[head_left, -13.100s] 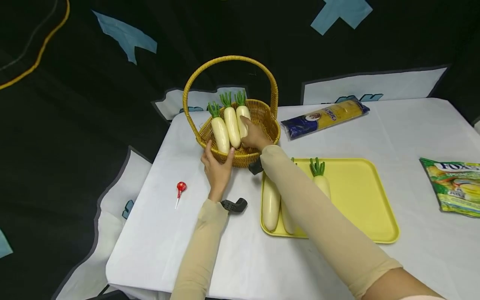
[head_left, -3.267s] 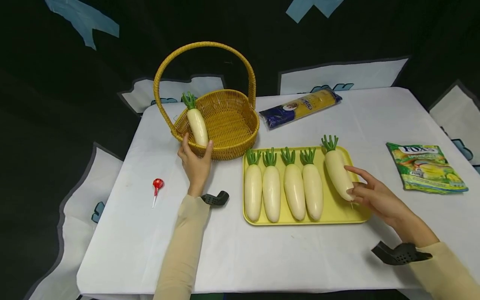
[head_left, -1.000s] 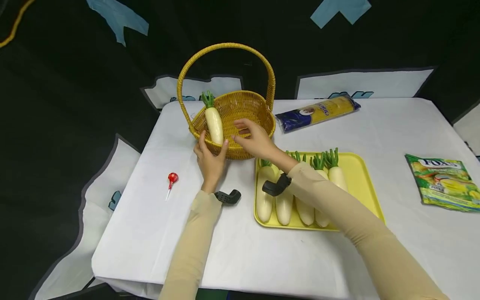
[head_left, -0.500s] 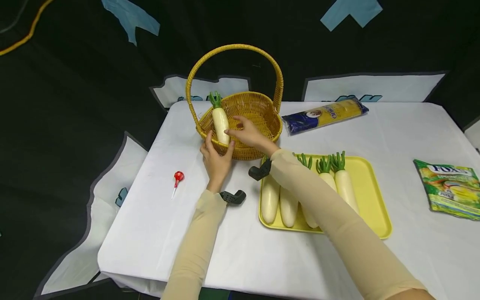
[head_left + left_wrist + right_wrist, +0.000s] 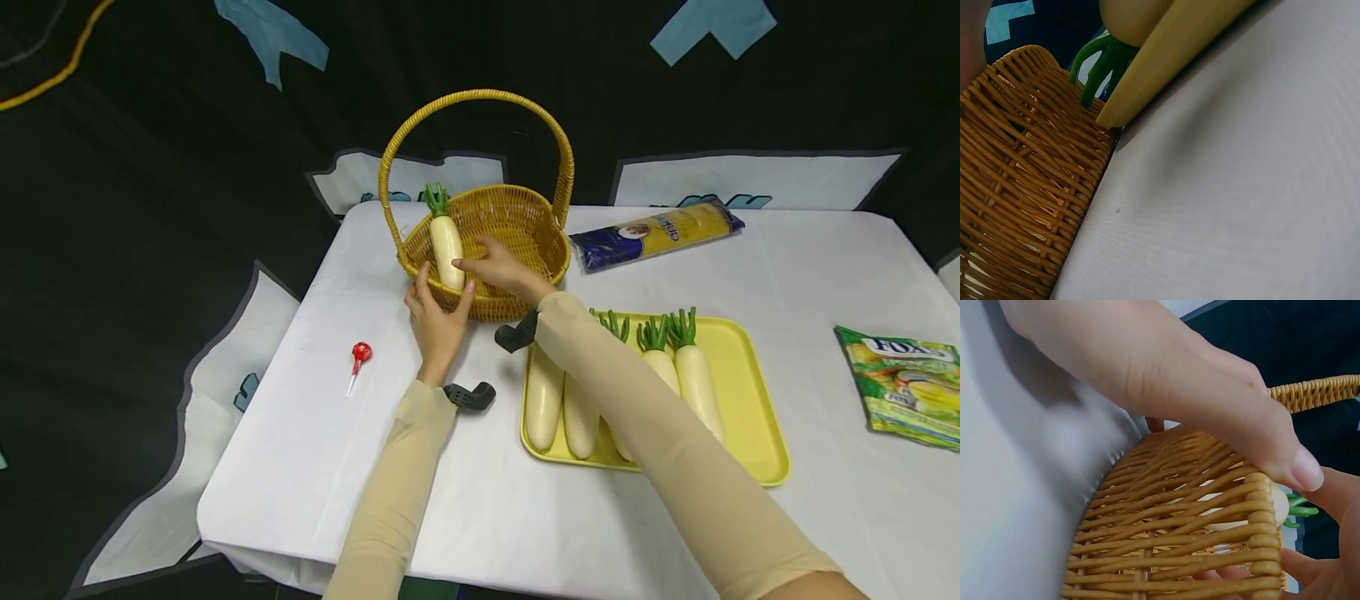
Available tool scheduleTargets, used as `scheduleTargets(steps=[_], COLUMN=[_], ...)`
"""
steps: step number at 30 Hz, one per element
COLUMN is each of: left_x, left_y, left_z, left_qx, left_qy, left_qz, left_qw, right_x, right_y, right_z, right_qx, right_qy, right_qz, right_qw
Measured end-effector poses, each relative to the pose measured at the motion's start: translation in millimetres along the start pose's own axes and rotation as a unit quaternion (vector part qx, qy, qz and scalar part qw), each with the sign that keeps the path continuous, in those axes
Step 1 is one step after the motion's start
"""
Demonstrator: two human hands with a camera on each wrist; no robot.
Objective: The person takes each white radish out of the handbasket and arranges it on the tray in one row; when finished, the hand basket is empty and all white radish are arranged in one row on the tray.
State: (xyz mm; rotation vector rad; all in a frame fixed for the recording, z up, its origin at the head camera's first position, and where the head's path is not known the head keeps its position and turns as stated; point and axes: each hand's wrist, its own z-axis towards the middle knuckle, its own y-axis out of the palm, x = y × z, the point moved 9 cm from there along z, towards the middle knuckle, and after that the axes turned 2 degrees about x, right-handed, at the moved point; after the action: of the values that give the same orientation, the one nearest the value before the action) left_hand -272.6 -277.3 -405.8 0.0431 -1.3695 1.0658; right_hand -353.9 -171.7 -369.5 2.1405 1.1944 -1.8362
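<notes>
One white radish (image 5: 447, 250) with green leaves leans in the wicker basket (image 5: 517, 304). My left hand (image 5: 438, 325) grips the basket's front rim, thumb and index finger spread along it. Inside the basket is my right hand (image 5: 506, 268), its thumb tip at the radish's right side and its fingers apart, holding nothing visible. In the right wrist view, my right thumb (image 5: 1210, 394) lies over the weave, with the left hand (image 5: 1332, 540) beyond the rim. Several more radishes (image 5: 543, 400) lie on the yellow tray (image 5: 750, 400); my right forearm partly covers them.
A pasta packet (image 5: 660, 233) lies right of the basket, behind the tray. At the far right is a green FOX'S candy bag (image 5: 903, 383). A red lollipop (image 5: 361, 354) lies to the left on the white-covered table (image 5: 300, 492).
Over the earlier frames, radishes went from basket to tray, leaving one in the basket. In the last second, my right hand moved left to that radish. The left hand stayed on the rim.
</notes>
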Motion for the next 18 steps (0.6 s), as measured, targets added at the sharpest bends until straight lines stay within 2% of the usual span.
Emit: scheduleTargets(steps=[10, 18], left_x=[-2.0, 1.7], left_y=[-0.7, -0.8], left_z=[-1.3, -2.2], left_qx=[0.003, 0.001], left_qy=[0.000, 0.009], left_qz=[-0.004, 0.001], left_qw=[1.0000, 1.0000], right_x=[0.8, -3.5], right_y=[4.8, 11.4], right_z=[11.8, 15.5], right_qx=[-0.035, -0.069], right_qy=[0.013, 0.019], right_qz=[-0.052, -0.141], right_qw=[0.9979, 0.9874])
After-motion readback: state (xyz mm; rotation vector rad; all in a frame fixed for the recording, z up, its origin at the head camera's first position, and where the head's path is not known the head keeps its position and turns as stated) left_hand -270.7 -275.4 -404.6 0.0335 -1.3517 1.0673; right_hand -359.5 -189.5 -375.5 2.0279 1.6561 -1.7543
